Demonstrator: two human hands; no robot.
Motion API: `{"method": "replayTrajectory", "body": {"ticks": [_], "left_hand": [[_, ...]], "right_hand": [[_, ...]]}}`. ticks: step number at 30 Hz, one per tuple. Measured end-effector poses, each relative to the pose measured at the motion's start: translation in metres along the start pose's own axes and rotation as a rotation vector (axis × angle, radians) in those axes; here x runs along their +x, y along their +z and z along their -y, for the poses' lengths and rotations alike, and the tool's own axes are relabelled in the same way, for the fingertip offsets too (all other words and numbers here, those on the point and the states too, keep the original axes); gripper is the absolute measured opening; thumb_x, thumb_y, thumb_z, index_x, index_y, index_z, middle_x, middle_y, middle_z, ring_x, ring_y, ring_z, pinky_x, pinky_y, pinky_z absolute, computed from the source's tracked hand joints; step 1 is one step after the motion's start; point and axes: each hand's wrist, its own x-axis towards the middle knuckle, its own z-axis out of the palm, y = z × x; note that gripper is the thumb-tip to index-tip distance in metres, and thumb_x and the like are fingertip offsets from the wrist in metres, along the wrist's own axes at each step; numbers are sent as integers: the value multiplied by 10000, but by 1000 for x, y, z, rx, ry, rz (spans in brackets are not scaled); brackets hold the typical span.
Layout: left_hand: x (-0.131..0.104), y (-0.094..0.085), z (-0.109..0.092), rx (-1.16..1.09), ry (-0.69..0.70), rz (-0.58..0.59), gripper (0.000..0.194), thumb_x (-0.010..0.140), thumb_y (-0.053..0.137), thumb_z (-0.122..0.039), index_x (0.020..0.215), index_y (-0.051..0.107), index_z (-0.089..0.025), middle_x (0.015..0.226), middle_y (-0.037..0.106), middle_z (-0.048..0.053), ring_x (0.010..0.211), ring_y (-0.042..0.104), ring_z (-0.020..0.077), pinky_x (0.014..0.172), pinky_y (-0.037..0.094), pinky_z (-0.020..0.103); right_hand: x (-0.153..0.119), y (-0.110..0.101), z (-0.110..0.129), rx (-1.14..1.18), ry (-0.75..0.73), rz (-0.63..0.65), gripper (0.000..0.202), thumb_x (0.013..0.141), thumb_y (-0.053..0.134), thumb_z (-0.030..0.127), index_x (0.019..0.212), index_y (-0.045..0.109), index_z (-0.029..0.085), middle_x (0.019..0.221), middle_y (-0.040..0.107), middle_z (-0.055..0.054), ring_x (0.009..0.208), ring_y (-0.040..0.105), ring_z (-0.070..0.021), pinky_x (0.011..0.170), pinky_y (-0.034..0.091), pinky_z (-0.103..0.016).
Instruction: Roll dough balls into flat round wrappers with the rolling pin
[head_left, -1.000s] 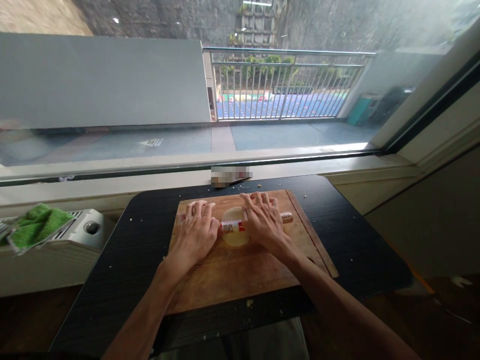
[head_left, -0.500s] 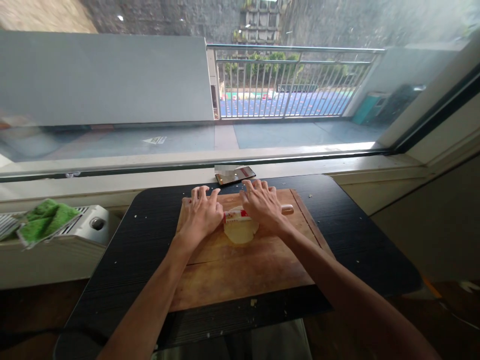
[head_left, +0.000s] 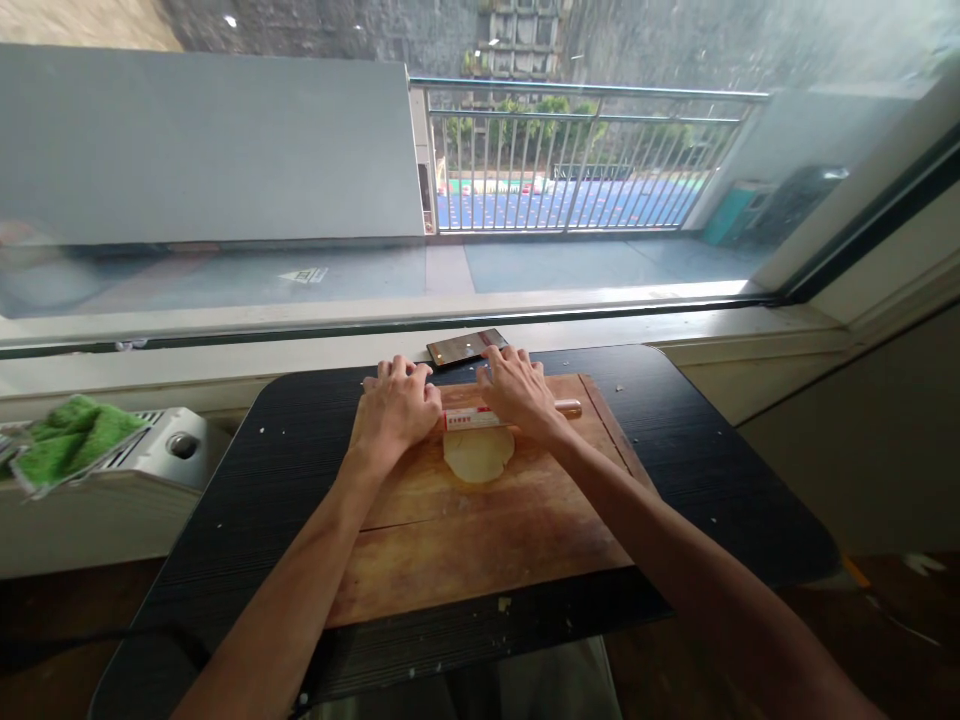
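A rolling pin (head_left: 466,418) with a red-and-white label lies crosswise on a wooden cutting board (head_left: 465,560). My left hand (head_left: 403,402) is curled over its left end, hiding that end. Over the right part of the pin, my right hand (head_left: 517,390) bends its fingers, and the bare tip of the pin sticks out beyond it. A flat, pale round of dough (head_left: 478,458) lies just on the near side of the pin, its far edge meeting the pin.
The board rests on a black table (head_left: 720,500) sprinkled with small crumbs. A phone (head_left: 465,347) lies at the far table edge by the window sill (head_left: 585,334). To the left, a green cloth (head_left: 79,440) drapes over a white radiator (head_left: 180,450). A window stands behind.
The pin has rolled away from me to the dough's far edge, turning its label. Both hands went with it, and more of the dough's near surface shows.
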Motion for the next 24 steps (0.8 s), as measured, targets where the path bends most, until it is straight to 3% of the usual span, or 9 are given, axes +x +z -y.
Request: {"method": "replayTrajectory", "body": {"ticks": [6,14,19,24], "left_hand": [[8,4,4,-37,18,-39,439,1003,475,-291,1346,742,-230,1375,677,163,1326,589,374,1101,521,548],[6,9,15,-246,23,5,387,990,527,-298,1302,753,-258,1339,744,101,1279,648,314,1123,544,479],[-4,3,16,-455,60,-41,339,968,497,-271,1114,802,-238,1170,821,61,1128,713,261,1057,564,384],[-9,7,15,-744,-82,-80,307,896,541,-332,977,809,-209,926,832,55,846,748,245,816,581,334]], "right_hand": [[6,5,-2,4,-4,-23,451,1125,340,355,1467,598,215,1448,645,-188,1332,557,-349,1067,460,-518],[-4,3,-1,-55,-27,10,404,1129,354,379,1387,628,234,1410,656,-170,1310,548,-347,1059,467,-515],[-20,2,-1,-95,-84,41,436,1114,368,318,1464,619,252,1428,643,-162,1271,550,-337,1064,458,-506],[-40,2,4,-132,-91,2,522,1106,400,290,1603,543,216,1482,623,-182,1350,509,-351,1130,411,-519]]}}
